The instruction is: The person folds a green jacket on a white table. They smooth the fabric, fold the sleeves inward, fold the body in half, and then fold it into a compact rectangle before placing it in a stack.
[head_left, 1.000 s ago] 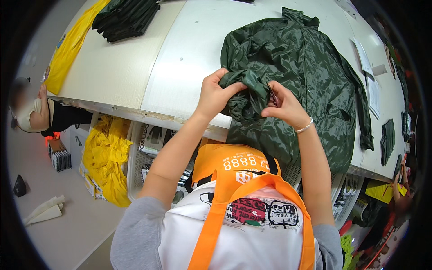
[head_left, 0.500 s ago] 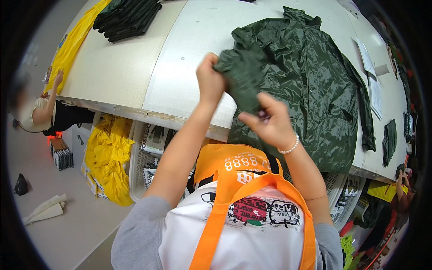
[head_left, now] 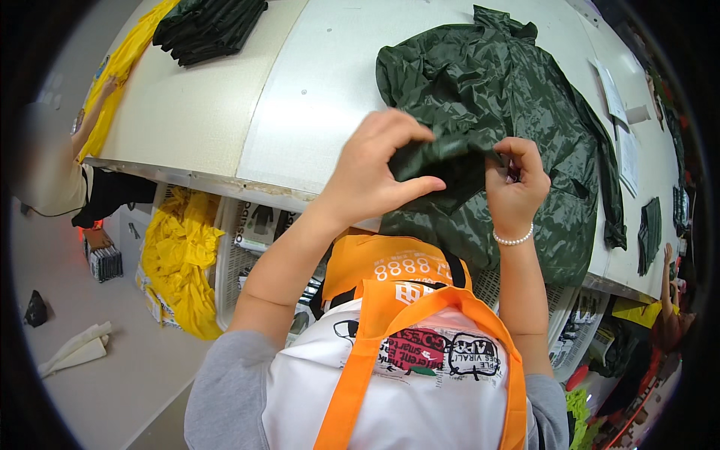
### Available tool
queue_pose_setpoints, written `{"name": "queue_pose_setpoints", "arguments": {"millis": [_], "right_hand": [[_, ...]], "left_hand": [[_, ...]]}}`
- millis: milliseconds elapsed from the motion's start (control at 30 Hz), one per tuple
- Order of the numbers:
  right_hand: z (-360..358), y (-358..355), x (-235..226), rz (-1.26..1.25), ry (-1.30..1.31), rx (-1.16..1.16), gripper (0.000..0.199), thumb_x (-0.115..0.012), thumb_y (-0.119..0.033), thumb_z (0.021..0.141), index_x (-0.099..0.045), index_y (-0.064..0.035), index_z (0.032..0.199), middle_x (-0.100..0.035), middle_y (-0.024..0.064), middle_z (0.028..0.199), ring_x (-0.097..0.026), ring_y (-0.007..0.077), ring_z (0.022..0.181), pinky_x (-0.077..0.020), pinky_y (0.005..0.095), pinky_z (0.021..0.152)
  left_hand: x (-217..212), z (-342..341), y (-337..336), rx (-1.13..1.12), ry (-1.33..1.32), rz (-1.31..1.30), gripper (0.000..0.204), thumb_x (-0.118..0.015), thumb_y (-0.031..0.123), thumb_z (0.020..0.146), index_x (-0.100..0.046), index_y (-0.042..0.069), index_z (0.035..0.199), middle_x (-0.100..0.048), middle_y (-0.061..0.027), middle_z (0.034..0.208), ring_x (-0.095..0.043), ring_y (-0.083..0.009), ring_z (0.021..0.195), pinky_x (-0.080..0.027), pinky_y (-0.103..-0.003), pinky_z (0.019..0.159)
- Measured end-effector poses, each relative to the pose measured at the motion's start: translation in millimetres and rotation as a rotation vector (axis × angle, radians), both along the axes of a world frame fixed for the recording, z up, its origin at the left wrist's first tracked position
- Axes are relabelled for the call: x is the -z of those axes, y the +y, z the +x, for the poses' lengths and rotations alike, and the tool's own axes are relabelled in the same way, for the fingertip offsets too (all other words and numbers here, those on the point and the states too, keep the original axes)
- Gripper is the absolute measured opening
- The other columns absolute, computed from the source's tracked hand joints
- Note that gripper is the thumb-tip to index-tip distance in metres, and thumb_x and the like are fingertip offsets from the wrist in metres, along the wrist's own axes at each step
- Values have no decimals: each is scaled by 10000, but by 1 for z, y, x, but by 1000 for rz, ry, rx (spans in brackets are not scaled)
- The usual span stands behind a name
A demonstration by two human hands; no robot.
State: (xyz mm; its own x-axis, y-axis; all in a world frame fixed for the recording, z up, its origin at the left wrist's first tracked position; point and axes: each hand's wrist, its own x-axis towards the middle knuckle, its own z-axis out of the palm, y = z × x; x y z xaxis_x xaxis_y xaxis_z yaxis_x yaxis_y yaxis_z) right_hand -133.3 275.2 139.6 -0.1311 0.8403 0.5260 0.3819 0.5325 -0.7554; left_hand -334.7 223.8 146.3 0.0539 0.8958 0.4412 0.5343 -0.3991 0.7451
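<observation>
Green jacket (head_left: 555, 142), right of centre, probably light, slippery, best pinched at edges; left hand (head_left: 375, 169) fingers parted, right hand (head_left: 517, 187) pinching it

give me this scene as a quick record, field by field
left hand: open, thumb and fingers apart beside raised dark green fabric
right hand: closed on that fabric's edge, small object mostly hidden in the grip
main garment: glossy dark green jacket, spread on white table, collar away from the person
table, far left: folded dark garments stacked; long yellow material
table, right: white paper sheets
below table: bunched yellow fabric
worn: orange apron, beaded bracelet
</observation>
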Motion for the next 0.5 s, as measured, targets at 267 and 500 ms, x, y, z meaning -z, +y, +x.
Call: {"name": "queue_pose_setpoints", "arguments": {"millis": [267,500], "right_hand": [[7,-12,-11,-29,-184,-105,208,-653,107,678,-616,-44,817,-559,15,701,-482,87,558,-385,194,498],[-10,-20,-8,52,-11,-270,288,-654,135,610,-640,-27,848,-583,62,758,-554,146,606,-436,233,514]], "left_hand": [[-3,2,-3,-71,-394,-40,148,-591,-103,697,-535,20,754,-505,-24,739,-485,-110,670,-395,-225,606],[-11,9,-14,-57,-139,96,206,-675,-53,625,-513,43,707,-504,-61,696,-485,-228,611,-386,-303,559]]}}
